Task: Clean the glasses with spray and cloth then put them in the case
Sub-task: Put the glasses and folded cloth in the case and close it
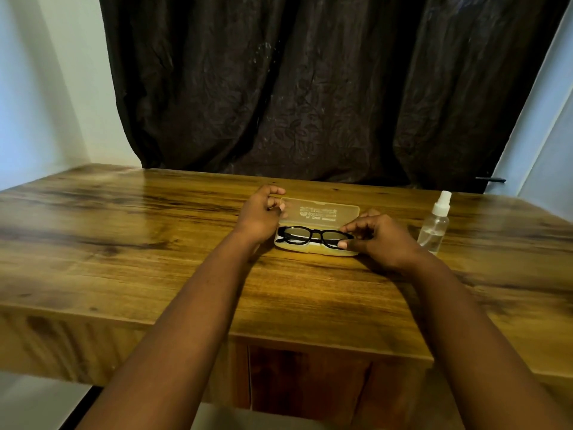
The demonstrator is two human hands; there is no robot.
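A translucent yellowish glasses case point(322, 212) lies open in the middle of the wooden table, its lid raised toward the back. Black-framed glasses point(313, 236) lie folded inside its lower half, on something white. My left hand point(259, 217) holds the left end of the case, thumb and fingers curled at the lid's corner. My right hand point(379, 238) pinches the right end of the glasses frame at the case's right end. A clear spray bottle point(434, 225) with a white nozzle stands just right of my right hand. No separate cloth is visible.
The wooden table point(124, 243) stretches wide to both sides, with its front edge close to me. A dark curtain point(310, 88) hangs behind the far edge. Pale walls flank it left and right.
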